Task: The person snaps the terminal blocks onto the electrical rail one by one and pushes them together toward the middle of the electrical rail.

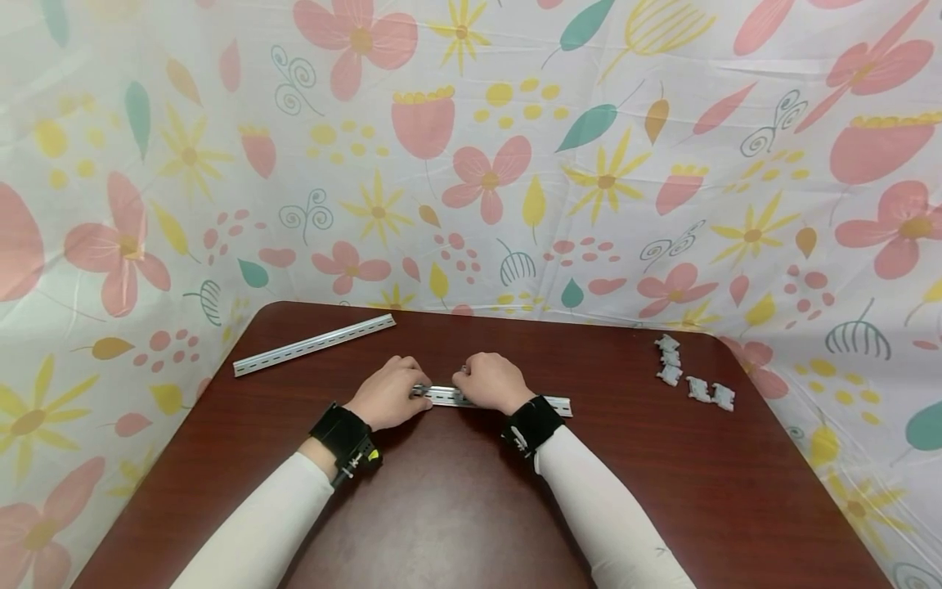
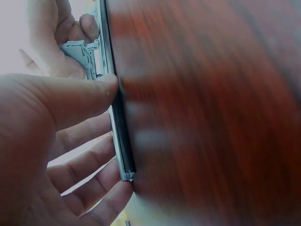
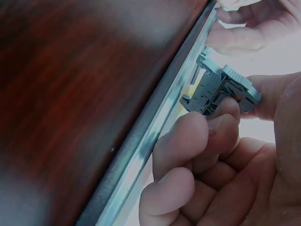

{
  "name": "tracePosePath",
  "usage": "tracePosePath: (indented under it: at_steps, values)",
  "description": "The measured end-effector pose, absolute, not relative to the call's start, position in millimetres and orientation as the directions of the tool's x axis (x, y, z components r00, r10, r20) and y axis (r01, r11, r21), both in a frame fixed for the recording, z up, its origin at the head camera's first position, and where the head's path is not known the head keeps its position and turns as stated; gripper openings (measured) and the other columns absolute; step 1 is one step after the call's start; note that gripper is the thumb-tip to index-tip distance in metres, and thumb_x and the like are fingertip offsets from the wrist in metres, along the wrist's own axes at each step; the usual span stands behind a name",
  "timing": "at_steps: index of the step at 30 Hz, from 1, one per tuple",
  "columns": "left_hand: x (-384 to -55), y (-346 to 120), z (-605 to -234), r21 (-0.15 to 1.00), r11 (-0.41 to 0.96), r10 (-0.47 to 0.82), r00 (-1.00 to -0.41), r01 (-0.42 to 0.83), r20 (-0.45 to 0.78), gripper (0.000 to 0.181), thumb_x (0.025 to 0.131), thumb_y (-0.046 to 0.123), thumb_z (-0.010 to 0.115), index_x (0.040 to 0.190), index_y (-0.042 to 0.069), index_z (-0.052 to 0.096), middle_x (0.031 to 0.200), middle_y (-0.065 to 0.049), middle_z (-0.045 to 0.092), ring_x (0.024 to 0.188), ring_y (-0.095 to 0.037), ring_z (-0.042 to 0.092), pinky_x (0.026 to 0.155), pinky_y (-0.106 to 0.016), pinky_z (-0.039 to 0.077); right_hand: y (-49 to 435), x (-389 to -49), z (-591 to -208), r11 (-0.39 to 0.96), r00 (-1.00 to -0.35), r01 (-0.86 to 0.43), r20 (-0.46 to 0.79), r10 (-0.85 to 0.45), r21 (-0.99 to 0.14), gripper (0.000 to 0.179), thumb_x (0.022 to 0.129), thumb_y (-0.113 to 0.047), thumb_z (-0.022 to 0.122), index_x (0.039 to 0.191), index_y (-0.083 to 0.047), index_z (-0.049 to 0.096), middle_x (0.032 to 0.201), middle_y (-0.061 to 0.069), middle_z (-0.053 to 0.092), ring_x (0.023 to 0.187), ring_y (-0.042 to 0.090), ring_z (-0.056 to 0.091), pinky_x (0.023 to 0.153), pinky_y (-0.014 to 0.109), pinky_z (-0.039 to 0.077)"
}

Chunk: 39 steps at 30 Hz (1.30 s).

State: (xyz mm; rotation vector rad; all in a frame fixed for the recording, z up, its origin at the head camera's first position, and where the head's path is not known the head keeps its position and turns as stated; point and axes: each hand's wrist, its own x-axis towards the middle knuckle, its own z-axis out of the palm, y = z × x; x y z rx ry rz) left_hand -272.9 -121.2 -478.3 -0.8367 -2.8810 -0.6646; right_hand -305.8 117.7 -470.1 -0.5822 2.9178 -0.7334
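In the head view my left hand (image 1: 392,394) grips the left end of a slotted metal DIN rail (image 1: 444,396), thumb along the near edge and fingers behind. My right hand (image 1: 496,383) is over the rail's middle and pinches a grey terminal block (image 3: 209,87) between thumb and fingers. In the right wrist view the block's clip side faces the rail, tilted and close beside it. The left wrist view shows the same block just past my left thumb, its lower edge at the rail. My right hand hides it in the head view.
Another slotted DIN rail (image 1: 314,345) lies slanted at the table's back left. Several grey terminal blocks (image 1: 669,360) sit at the back right, some in a short column, others (image 1: 710,393) nearer. A flowered curtain (image 1: 478,164) hangs behind the brown table (image 1: 456,507).
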Motion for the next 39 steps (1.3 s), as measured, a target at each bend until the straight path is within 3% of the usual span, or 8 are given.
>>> tracePosePath:
  at_steps: [24, 39]
  values:
    - [-271.3, -119.9, -477.7, 0.399, 0.770, 0.470, -0.865, 0.498, 0.174, 0.021, 0.097, 0.025, 0.090, 0.114, 0.013, 0.087, 0.114, -0.001, 0.069, 0.110, -0.024, 0.060, 0.091, -0.039, 0.055, 110.4, -300.0, -458.8, 0.871, -0.945, -0.281, -0.043, -0.325, -0.403, 0.050, 0.106, -0.026, 0.062, 0.059, -0.020, 0.046, 0.057, -0.006, 0.033, 0.052, 0.014, 0.032, 0.053, 0.032, 0.029]
    - [-272.3, -120.6, -478.0, 0.391, 0.769, 0.476, -0.861, 0.505, 0.176, 0.019, 0.097, 0.026, 0.090, 0.113, 0.015, 0.087, 0.109, 0.000, 0.069, 0.105, -0.022, 0.059, 0.087, -0.037, 0.053, 114.8, -306.5, -470.7, 0.857, -0.931, -0.303, -0.062, -0.360, -0.417, 0.051, 0.107, -0.029, 0.059, 0.057, -0.020, 0.053, 0.055, -0.006, 0.043, 0.053, 0.016, 0.045, 0.055, 0.034, 0.040]
